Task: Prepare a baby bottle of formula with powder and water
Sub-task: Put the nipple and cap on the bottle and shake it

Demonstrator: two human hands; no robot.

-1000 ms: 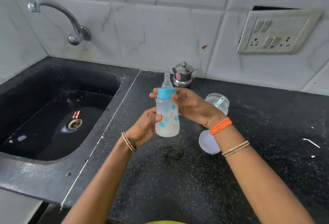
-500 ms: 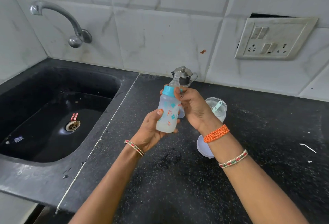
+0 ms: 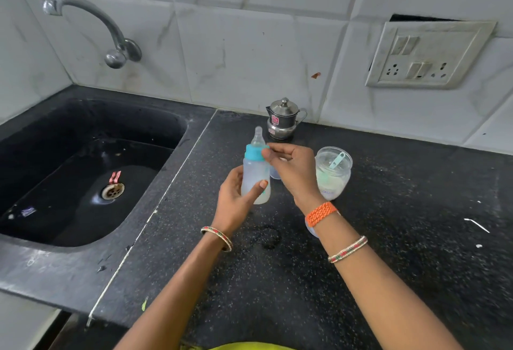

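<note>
A baby bottle (image 3: 255,180) is being held upright above the black counter (image 3: 402,266), just in front of a small steel pot (image 3: 283,119) standing by the wall. The lower body is being gripped by the left hand (image 3: 236,202), thumb across its front. The blue collar (image 3: 254,152) under the clear teat (image 3: 258,135) is being touched by the fingertips (image 3: 266,152) of the right hand (image 3: 294,172). Just right of the bottle, an open clear jar (image 3: 333,172) is being partly hidden by the right wrist; a pale green scoop (image 3: 337,160) is lying inside. Well to the bottle's left, a black sink (image 3: 83,172) is being overhung by a tap (image 3: 91,21).
</note>
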